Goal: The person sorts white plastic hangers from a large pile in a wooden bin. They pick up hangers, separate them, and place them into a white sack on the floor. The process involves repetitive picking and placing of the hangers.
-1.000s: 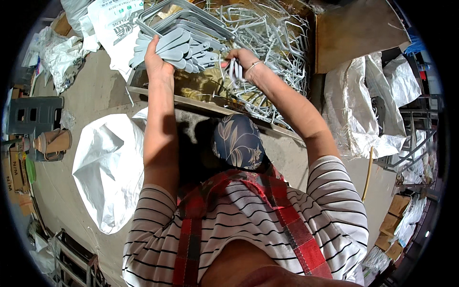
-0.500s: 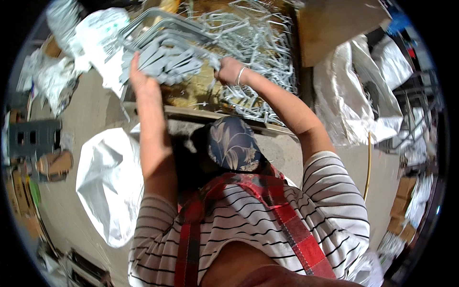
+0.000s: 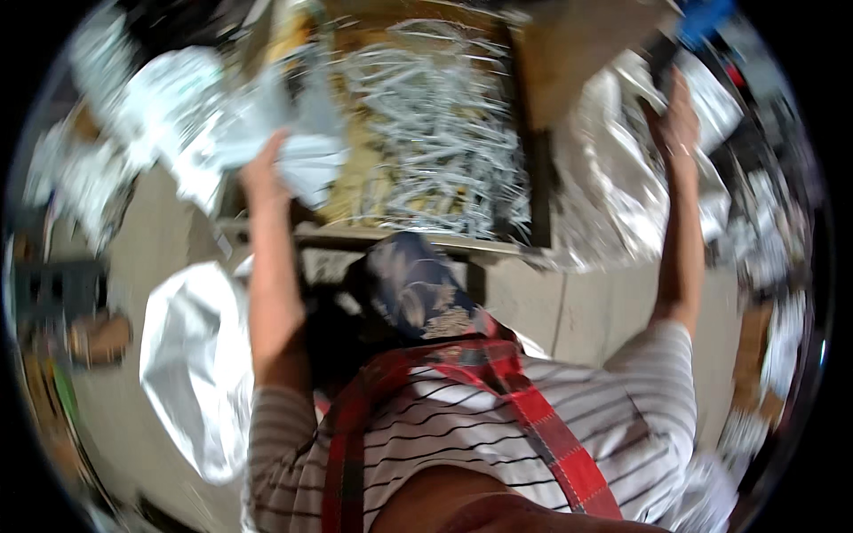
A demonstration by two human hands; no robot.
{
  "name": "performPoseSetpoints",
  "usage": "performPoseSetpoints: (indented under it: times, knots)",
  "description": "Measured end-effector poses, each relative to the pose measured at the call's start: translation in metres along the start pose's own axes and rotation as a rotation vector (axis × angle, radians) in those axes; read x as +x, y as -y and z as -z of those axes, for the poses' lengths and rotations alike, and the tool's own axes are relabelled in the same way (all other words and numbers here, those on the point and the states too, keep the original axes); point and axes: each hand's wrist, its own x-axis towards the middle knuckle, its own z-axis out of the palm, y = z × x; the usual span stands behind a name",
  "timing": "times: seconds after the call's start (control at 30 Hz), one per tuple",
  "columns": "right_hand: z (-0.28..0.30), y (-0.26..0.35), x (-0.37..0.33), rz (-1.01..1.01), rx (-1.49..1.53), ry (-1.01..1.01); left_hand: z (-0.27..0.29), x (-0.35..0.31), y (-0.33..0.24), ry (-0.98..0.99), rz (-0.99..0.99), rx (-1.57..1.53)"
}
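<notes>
Pale grey flat pieces, blurred, are bunched in the left hand, its fingers gripping them over the left part of a shallow tray. Thin pale rods lie tangled in the tray's middle and right. The right hand reaches far right, over a whitish sack; I cannot tell whether its blurred fingers hold anything. A white bag lies on the floor, beside the left forearm

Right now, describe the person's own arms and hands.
The left hand is bare; the right hand has a thin pale band at the wrist, somewhat blurred. The short sleeves are white with dark stripes.
</notes>
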Motion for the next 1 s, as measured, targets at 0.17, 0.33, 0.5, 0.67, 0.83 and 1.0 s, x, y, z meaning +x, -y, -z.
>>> performPoseSetpoints:
  times: [0.17, 0.33, 0.5, 0.67, 0.83, 1.0]
  knots:
    - [-0.079, 0.161, -0.049, -0.015, 1.078, 0.658, -0.025, -0.019, 0.012, 0.244, -0.098, 0.13]
    - [-0.124, 0.353, -0.074, -0.165, 1.727, 1.129, -0.031, -0.035, 0.024, 0.536, -0.046, 0.348]
    - [-0.114, 0.39, -0.068, -0.581, 2.363, 1.285, -0.029, -0.042, 0.017, 0.561, 0.053, 0.246]
    - [-0.135, 0.391, -0.051, -0.603, 2.541, 1.249, -0.027, -0.03, 0.011, 0.532, 0.041, 0.003]
    - [-0.159, 0.384, -0.036, -0.826, 2.498, 0.77, -0.027, -0.03, 0.007, 0.433, -0.083, 0.108]
    - [-0.171, 0.365, -0.017, -1.002, 2.579, 0.609, -0.022, -0.027, -0.007, 0.223, -0.234, 0.104]
